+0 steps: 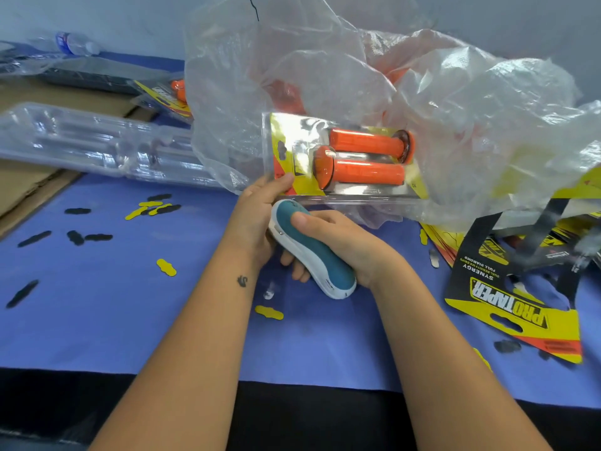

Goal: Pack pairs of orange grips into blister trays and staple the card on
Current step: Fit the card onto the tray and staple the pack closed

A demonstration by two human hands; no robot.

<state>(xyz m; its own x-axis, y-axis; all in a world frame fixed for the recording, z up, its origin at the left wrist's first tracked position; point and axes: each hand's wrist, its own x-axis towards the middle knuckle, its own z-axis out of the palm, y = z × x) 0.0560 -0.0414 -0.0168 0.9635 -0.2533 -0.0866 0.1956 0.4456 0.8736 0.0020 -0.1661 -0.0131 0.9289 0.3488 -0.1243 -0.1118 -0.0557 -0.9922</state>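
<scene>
A clear blister tray [351, 195] with a yellow card behind it holds two orange grips [369, 157] side by side, raised above the blue table. My left hand [257, 213] pinches the tray's lower left corner, thumb on its front. My right hand [338, 242] grips a teal and white stapler [320, 262], thumb pressing on its top. The stapler's nose sits at the tray's bottom edge, beside my left thumb.
A big crumpled plastic bag [455, 109] with more orange grips inside fills the back right. Empty clear trays [97, 141] lie stacked at left. Printed cards [520, 307] lie at right. A finished pack [169, 96] rests behind. Small yellow and black punch-outs [156, 206] dot the cloth.
</scene>
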